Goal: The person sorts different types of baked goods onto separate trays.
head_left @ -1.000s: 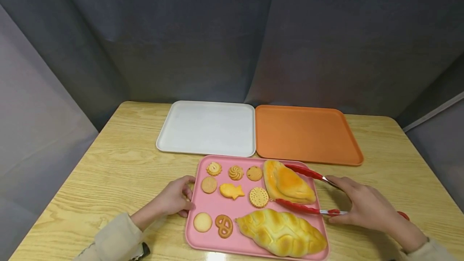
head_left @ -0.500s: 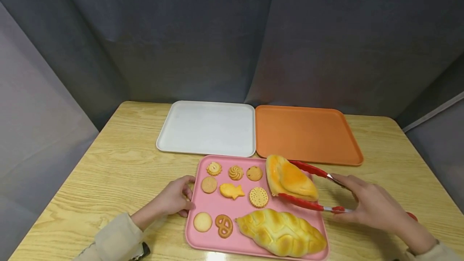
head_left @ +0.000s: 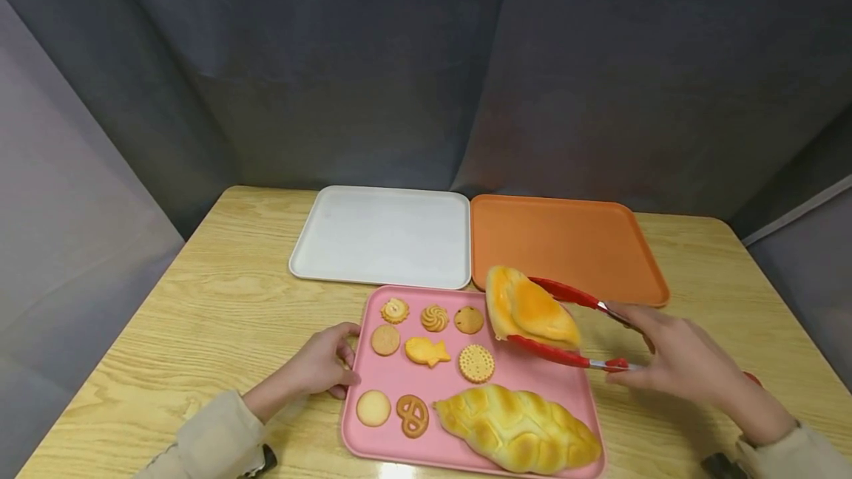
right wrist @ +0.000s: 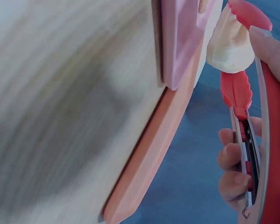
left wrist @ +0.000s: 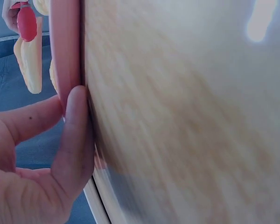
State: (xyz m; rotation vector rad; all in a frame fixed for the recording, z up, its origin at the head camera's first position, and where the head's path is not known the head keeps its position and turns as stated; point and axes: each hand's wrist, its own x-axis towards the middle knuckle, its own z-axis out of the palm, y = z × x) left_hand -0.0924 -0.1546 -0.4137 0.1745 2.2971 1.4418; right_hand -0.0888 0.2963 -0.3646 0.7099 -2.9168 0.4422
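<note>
Right hand (head_left: 688, 364), thumb opposite fingers (right wrist: 231, 155), wrapped round red tongs (head_left: 552, 351); folded bread (head_left: 530, 309) beyond those fingers, clamped in tongs (clear of pink tray (head_left: 426, 381)); left hand (head_left: 318, 362) with tray rim between pinching fingertips

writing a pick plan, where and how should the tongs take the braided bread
Probably take the braided bread across its broad middle, tongs coming from the person's right, one tip against each long side: it lies lengthwise left to right on the pink tray, and its left end tapers.
</note>
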